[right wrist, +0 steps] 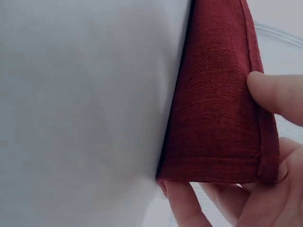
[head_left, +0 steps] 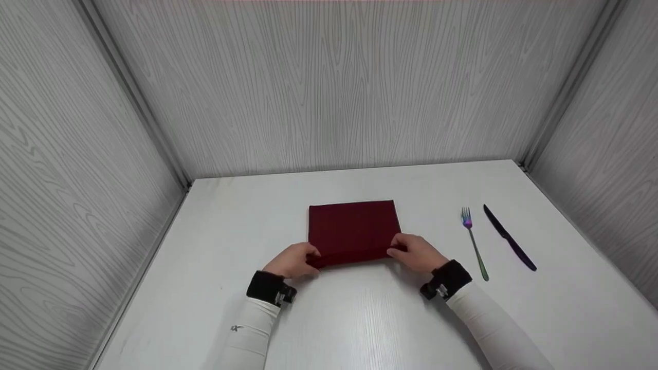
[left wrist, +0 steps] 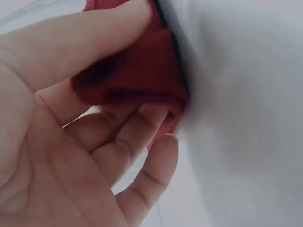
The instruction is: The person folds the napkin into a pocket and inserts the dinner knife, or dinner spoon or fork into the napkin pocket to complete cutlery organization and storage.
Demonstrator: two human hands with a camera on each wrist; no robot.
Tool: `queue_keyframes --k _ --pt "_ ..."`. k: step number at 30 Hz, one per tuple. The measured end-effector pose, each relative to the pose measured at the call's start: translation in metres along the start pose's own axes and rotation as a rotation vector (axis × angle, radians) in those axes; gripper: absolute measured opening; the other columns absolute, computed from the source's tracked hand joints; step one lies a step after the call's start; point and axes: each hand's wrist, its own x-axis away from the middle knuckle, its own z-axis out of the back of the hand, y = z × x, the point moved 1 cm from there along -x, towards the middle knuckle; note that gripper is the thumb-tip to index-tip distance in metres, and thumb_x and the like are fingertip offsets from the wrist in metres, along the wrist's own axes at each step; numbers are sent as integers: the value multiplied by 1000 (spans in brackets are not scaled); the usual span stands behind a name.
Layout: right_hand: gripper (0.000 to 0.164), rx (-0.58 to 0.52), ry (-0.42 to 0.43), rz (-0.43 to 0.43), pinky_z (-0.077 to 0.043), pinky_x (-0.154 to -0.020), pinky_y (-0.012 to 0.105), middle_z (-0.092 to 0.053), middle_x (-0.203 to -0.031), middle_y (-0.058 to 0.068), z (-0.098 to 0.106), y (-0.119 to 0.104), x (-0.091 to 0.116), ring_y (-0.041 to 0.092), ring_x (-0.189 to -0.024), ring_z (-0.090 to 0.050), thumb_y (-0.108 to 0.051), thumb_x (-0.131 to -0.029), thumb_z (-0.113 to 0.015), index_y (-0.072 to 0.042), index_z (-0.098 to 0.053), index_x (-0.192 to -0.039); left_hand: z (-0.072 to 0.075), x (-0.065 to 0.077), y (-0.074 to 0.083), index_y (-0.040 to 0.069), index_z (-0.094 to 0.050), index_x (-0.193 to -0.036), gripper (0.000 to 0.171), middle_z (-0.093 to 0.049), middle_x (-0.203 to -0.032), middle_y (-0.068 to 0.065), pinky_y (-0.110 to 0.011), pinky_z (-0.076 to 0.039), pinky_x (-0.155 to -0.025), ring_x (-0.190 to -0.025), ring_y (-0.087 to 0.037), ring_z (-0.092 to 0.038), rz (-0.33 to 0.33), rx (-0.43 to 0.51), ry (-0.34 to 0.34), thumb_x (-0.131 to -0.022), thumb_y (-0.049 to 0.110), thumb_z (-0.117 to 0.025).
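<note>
A dark red cloth napkin [head_left: 354, 226] lies on the white table, its near edge raised or folded into a band. At the left end of that edge, my left hand [head_left: 292, 260] pinches the fabric. The left wrist view shows the thumb on top of the folded cloth [left wrist: 149, 68] and fingers beneath it. My right hand [head_left: 419, 254] grips the right end of the same edge. In the right wrist view the thumb presses the hemmed border of the cloth [right wrist: 213, 109], with fingers under and behind it.
To the right of the napkin lie a shiny multicoloured fork [head_left: 474, 241] and a dark knife [head_left: 509, 238], both with handles toward me. Pale wood-grain panels [head_left: 334, 87] stand behind the table [head_left: 247, 216] and along both sides.
</note>
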Motion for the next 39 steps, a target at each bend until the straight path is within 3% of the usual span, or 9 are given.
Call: queue_keyframes --k 5,8,11,15,19,22,26,34,39 --pt "11 -12 -4 7 -45 -72 29 -64 -90 1 4 5 -1 14 -81 -53 -17 -101 -71 -9 -66 -96 4 -2 -9 5 -75 -102 20 -71 -93 -3 -31 -50 -73 -79 -16 -61 28 67 34 -85 4 -85" --pt "7 -26 -58 -9 -47 -78 30 -73 -108 7 9 10 -1 18 -93 -59 -13 -97 -74 -9 -69 -96 5 -3 -12 7 -76 -95 15 -72 -94 -2 -34 -51 -79 -85 -17 -63 1 70 54 -84 3 -85" --pt "4 1 -111 -4 -53 -91 39 -73 -126 13 16 13 0 30 -112 -64 -9 -93 -76 -7 -73 -93 6 -3 -14 5 -80 -96 14 -76 -106 -4 -42 -53 -96 -105 -25 -68 -48 65 66 -84 2 -86" --pt "4 49 -98 13 -48 -106 54 -70 -135 14 25 17 1 40 -132 -54 -9 -92 -75 -6 -74 -89 8 -3 -17 2 -82 -106 20 -76 -122 -8 -50 -47 -111 -127 -34 -64 -83 88 83 -87 3 -84" --pt "11 13 -59 2 -43 -111 53 -71 -137 8 28 19 1 37 -141 -51 -10 -94 -66 -11 -64 -83 10 -2 -20 6 -79 -105 14 -78 -115 -8 -52 -50 -107 -121 -33 -67 -110 108 96 -91 5 -80" --pt "11 -11 -48 1 -49 -95 42 -77 -108 4 27 20 0 29 -113 -66 -11 -93 -61 -12 -58 -83 11 -2 -21 9 -75 -100 6 -78 -111 -6 -48 -52 -102 -115 -29 -70 -129 133 79 -95 7 -76" --pt "10 -18 -22 -12 -39 -73 32 -55 -74 -4 26 20 1 17 -77 -50 -14 -96 -60 -11 -57 -88 13 -1 -22 12 -72 -110 10 -76 -116 -5 -43 -50 -98 -113 -24 -69 -115 166 59 -100 13 -73" --pt "13 -139 -28 -62 -56 -75 32 -63 -90 6 27 21 0 16 -83 -59 -16 -107 -56 -3 -58 -103 14 -3 -23 2 -64 -133 31 -73 -121 -16 -38 -52 -88 -104 -28 -71 -126 222 34 -105 17 -64" --pt "20 -177 -30 -147 -55 -68 29 -65 -92 6 24 25 -3 13 -76 -61 -18 -108 -57 1 -61 -111 9 -5 -22 2 -67 -114 20 -73 -97 -10 -32 -49 -75 -85 -18 -66 -23 243 58 -105 20 -64"
